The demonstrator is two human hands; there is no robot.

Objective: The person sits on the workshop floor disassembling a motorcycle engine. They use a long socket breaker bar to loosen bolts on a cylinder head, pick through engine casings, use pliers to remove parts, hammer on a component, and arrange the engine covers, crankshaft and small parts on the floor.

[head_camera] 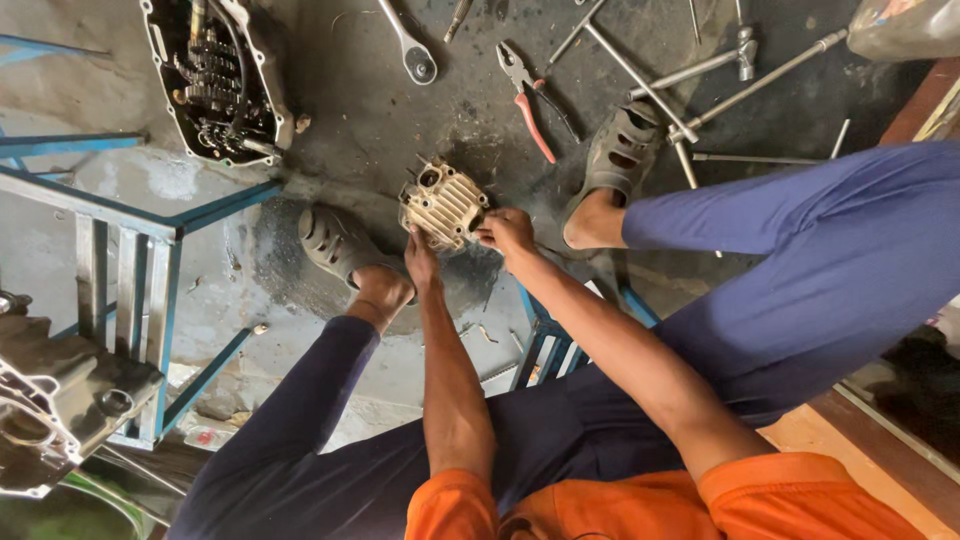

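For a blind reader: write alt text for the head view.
Both hands, left hand and right hand, hold a finned metal engine part between the person's sandalled feet, above an oily concrete floor. Red-handled pliers, a wrench and an open gear case lie nearby.

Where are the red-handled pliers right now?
In the head view, the red-handled pliers lie on the dark concrete floor, above the finned metal engine part, between the ring spanner and right sandal.

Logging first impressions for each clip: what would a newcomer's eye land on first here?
At centre, the left hand and right hand grip a finned metal engine part above the oily concrete floor, between two sandalled feet. An open gearbox case with exposed gears lies upper left; red-handled pliers and long wrenches lie scattered along the top.
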